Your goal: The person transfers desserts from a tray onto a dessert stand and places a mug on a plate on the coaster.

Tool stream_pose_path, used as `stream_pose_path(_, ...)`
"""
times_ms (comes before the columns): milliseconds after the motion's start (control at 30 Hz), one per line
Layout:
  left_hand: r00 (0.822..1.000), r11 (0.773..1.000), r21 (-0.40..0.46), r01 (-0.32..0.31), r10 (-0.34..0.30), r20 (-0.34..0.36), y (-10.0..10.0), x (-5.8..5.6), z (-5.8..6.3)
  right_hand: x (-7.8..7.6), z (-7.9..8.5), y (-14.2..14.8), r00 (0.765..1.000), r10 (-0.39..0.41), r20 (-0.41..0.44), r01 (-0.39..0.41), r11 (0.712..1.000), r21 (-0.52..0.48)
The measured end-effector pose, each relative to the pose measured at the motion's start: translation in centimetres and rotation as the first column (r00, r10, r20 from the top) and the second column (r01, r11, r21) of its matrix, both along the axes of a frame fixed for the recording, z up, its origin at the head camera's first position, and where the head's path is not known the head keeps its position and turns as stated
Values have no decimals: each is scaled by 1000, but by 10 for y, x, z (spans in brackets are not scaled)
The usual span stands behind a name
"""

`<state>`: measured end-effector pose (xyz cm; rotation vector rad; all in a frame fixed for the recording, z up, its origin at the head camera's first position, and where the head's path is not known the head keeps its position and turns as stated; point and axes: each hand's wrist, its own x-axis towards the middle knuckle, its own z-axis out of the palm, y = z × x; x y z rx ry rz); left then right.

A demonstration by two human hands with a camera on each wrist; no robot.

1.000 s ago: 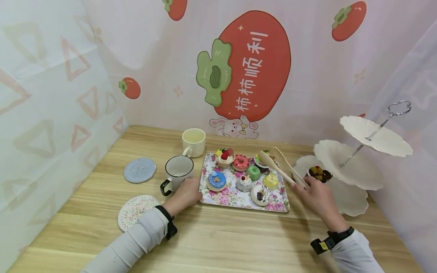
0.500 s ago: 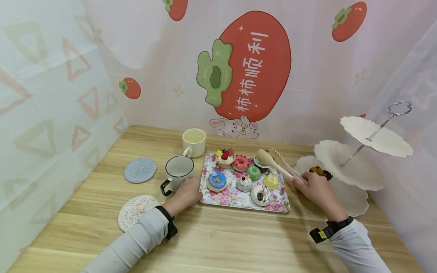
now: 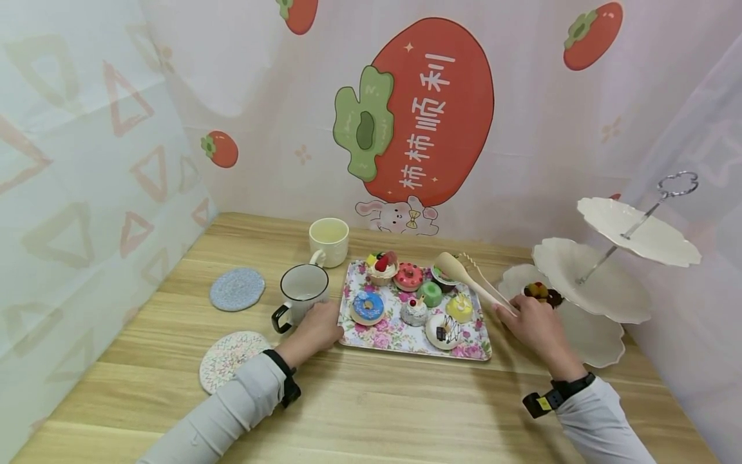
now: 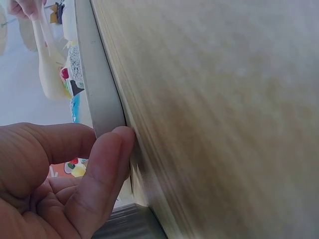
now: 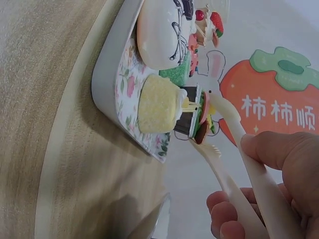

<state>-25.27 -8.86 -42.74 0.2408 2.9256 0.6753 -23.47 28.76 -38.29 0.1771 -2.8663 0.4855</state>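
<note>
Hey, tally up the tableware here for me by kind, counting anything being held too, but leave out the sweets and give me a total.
Mugs: 2
Round coasters: 2
Floral tray: 1
Pair of tongs: 1
Tiered stand: 1
Total: 7

Room before the tray (image 3: 400, 343) — black-rimmed mug (image 3: 304, 294) blocks left.

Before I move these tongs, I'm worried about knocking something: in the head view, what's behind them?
A dark-sided cake on the tray, plus tray edge and tabletop. The tongs cover part of the cake's topping, so that cannot be seen.
</note>
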Motion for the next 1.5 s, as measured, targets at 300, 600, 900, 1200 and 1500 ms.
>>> stream_pose_path(300,1000,999,32,12,-12,-16,-1,2,0,1,-7,2,1000,6,-26,-7,1000,-8)
stream_pose_path(600,1000,1000,24,6,-5,-20,0,2,1,6,-11,2,998,-4,-66,1,999,-41)
stream_pose_path(900,999,1000,21,12,-11,-39,-1,3,0,16,-4,4,997,-12,-70,8,999,-49)
stream_pose_path(1200,998,1000,10,28,-27,-62,-2,3,0,31,0,9,998,-41,-55,37,997,-65)
stream_pose_path(1500,999,1000,-8,21,-21,-30,-1,2,1,48,1,16,990,-13,-138,5,998,-56)
